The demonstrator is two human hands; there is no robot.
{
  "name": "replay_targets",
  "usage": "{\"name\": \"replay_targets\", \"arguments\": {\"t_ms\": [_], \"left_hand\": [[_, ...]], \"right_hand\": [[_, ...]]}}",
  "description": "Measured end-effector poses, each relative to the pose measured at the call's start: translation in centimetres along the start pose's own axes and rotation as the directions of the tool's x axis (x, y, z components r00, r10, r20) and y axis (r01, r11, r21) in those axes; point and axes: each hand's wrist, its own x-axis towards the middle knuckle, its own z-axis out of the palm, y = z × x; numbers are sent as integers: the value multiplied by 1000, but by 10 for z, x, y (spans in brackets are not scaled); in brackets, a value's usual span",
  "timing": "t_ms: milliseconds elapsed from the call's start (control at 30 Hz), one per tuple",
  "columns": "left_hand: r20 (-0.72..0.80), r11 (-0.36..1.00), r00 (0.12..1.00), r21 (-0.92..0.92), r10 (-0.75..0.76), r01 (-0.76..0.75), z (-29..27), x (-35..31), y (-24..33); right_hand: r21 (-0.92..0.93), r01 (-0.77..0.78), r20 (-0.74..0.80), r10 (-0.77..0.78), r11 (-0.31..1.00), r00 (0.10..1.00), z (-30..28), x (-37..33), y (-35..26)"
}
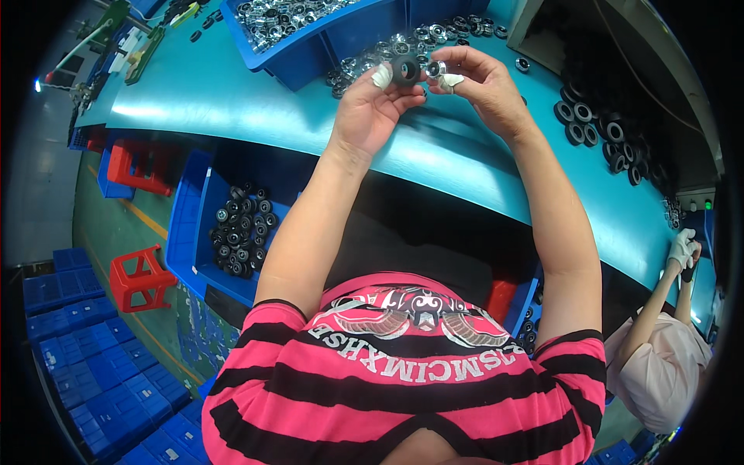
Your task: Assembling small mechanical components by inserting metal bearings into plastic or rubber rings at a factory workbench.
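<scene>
"Striped pink and black shirt [310, 403] is nearest to us, and from its sleeves two bare forearms [314, 225] reach forward."

"How are the hands?"

"Left hand [368, 108] is turned palm up, and its fingers grip one black ring [397, 72]. Right hand [492, 91] is pinching one small silver hub [434, 70] between thumb and fingers. Each hand has also a white wrap [381, 76] around one digit."

"Do the two parts touch?"

"They are close, ring on the left and hub on the right — if they touch, I cannot tell. Both are held above the turquoise table [279, 116]."

"What is around them?"

"To the left, below the near table edge, a blue crate [200, 232] contains black wheels [242, 232]. Just beyond the hands lie loose silver hubs [384, 49], and behind these a blue bin [298, 62] has many more. At the right, black rings [583, 112] lie in a heap."

"And farther away?"

"A red stool [139, 279] at the left; at the far right, a co-worker [651, 372] with a white glove [682, 248]."
</scene>
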Motion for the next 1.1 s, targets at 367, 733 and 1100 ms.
{"name": "replay_targets", "arguments": {"t_ms": [367,733,1100], "left_hand": [[-38,999,999,49,19,-18,-4,-1,-3],[53,994,998,102,-31,25,6,0,-4],[-18,856,991,505,136,-108,18,-2,-14]], "right_hand": [[-54,131,-14,-132,990,991,11,0,1],[-650,404,55,-490,643,870,23,-3,-2],[-672,389,58,-479,630,876,27,-2,2]]}}
